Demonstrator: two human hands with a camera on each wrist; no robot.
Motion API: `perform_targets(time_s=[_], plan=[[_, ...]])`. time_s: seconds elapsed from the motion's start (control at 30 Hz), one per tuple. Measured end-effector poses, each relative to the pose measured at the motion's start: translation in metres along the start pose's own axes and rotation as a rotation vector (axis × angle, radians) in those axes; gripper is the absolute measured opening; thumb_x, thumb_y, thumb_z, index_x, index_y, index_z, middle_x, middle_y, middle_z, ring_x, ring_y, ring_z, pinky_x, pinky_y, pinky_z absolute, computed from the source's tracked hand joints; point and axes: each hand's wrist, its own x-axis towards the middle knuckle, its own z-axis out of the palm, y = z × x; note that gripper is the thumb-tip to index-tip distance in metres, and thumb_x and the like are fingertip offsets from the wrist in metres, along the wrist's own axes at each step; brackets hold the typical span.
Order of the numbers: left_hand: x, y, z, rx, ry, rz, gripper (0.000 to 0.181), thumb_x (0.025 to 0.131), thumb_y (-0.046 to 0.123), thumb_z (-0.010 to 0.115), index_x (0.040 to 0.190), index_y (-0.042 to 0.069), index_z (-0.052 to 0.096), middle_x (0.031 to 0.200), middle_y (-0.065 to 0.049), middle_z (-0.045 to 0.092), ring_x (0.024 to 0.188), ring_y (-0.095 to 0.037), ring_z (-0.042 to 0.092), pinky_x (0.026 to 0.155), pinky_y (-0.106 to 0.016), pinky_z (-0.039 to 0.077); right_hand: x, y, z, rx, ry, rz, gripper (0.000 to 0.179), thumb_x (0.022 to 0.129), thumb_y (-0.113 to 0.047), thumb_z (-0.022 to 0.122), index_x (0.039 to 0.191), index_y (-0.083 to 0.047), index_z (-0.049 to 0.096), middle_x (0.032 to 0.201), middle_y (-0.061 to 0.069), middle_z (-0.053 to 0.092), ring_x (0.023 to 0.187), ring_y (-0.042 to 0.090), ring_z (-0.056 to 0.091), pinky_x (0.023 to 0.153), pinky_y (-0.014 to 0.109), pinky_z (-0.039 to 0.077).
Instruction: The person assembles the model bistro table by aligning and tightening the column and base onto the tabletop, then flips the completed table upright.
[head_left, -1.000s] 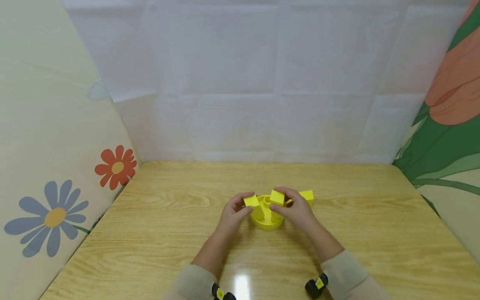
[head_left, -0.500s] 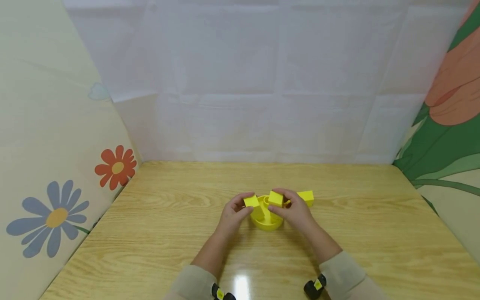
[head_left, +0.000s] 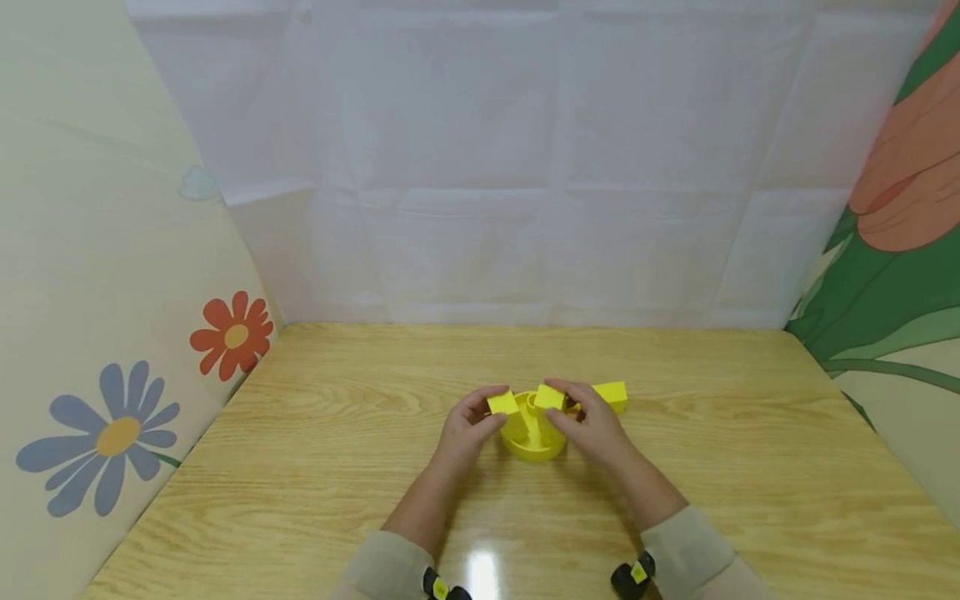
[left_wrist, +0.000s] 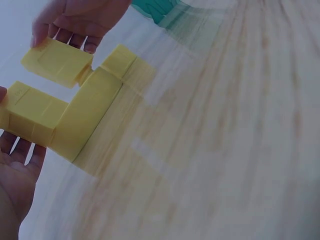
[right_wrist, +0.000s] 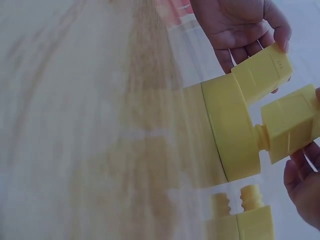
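Left hand [head_left: 463, 427] pinches the dish's [head_left: 534, 454] ten-o'clock block [head_left: 504, 404], right hand [head_left: 592, 421] its one-o'clock block [head_left: 549, 397]; likely light and stiff; grasp flat sides.

Rightmost block [head_left: 612, 394] partly behind right hand [head_left: 597, 429]

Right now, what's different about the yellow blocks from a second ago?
The right hand and the right-hand block it grips shifted slightly left and down in the head view. Nothing was newly grabbed or let go. The left hand, the left-hand block, the round yellow base and the far-right block stayed put.
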Motion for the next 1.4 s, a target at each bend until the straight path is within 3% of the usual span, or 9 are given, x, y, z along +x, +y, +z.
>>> perform_targets(time_s=[0.23, 0.43, 0.67, 0.97, 1.17, 1.4], plan=[[0.000, -0.002, 0.001, 0.018, -0.004, 0.001, 0.039, 0.089, -0.003, 0.059, 0.128, -0.008, 0.056, 0.128, -0.025, 0.059, 0.098, -0.004, 0.060, 0.084, -0.016, 0.052, 0.003, 0.003, -0.003, 0.046, -0.060, 0.022, 0.051, 0.094, -0.021, 0.065, 0.141, -0.010, 0.052, 0.139, 0.016, 0.051, 0.105, 0.023, 0.048, 0.084, 0.027, 0.041], [-0.001, 0.001, 0.001, 0.012, -0.008, -0.010, 0.039, 0.089, -0.003, 0.059, 0.128, -0.006, 0.057, 0.129, -0.025, 0.059, 0.098, -0.004, 0.060, 0.084, -0.016, 0.051, 0.007, 0.001, -0.005, 0.061, -0.083, 0.065, 0.050, 0.093, -0.021, 0.066, 0.139, -0.008, 0.052, 0.132, 0.015, 0.053, 0.101, 0.021, 0.047, 0.085, 0.029, 0.040], [0.000, 0.001, 0.001, 0.014, -0.002, -0.031, 0.040, 0.088, -0.002, 0.060, 0.128, -0.003, 0.059, 0.125, -0.022, 0.061, 0.096, -0.006, 0.060, 0.083, -0.017, 0.051, 0.009, 0.004, -0.003, 0.112, -0.050, 0.165, 0.051, 0.091, -0.023, 0.070, 0.135, -0.010, 0.048, 0.126, 0.013, 0.055, 0.108, 0.023, 0.052, 0.088, 0.028, 0.046], [0.000, 0.001, 0.001, 0.014, -0.003, -0.032, 0.040, 0.088, -0.002, 0.060, 0.128, -0.003, 0.059, 0.128, -0.021, 0.060, 0.096, -0.006, 0.059, 0.083, -0.016, 0.051, 0.005, 0.012, -0.007, 0.236, -0.016, 0.019, 0.036, 0.096, -0.004, 0.055, 0.131, 0.003, 0.050, 0.118, 0.024, 0.058, 0.101, 0.015, 0.052, 0.085, 0.020, 0.046], [0.000, 0.001, 0.001, 0.011, -0.002, -0.035, 0.040, 0.089, -0.002, 0.059, 0.129, -0.003, 0.058, 0.128, -0.021, 0.059, 0.096, -0.005, 0.059, 0.082, -0.016, 0.051, 0.004, 0.013, -0.006, 0.223, 0.032, 0.063, 0.037, 0.094, -0.006, 0.063, 0.129, 0.000, 0.052, 0.113, 0.021, 0.060, 0.096, 0.013, 0.053, 0.085, 0.022, 0.047], [0.000, 0.000, 0.000, -0.006, -0.011, -0.035, 0.040, 0.089, -0.002, 0.059, 0.129, -0.003, 0.058, 0.130, -0.021, 0.058, 0.097, -0.005, 0.059, 0.083, -0.016, 0.051, -0.001, 0.014, -0.010, 0.278, 0.017, 0.050, 0.033, 0.095, -0.002, 0.055, 0.128, 0.001, 0.051, 0.111, 0.020, 0.057, 0.094, 0.011, 0.051, 0.077, 0.020, 0.047]])
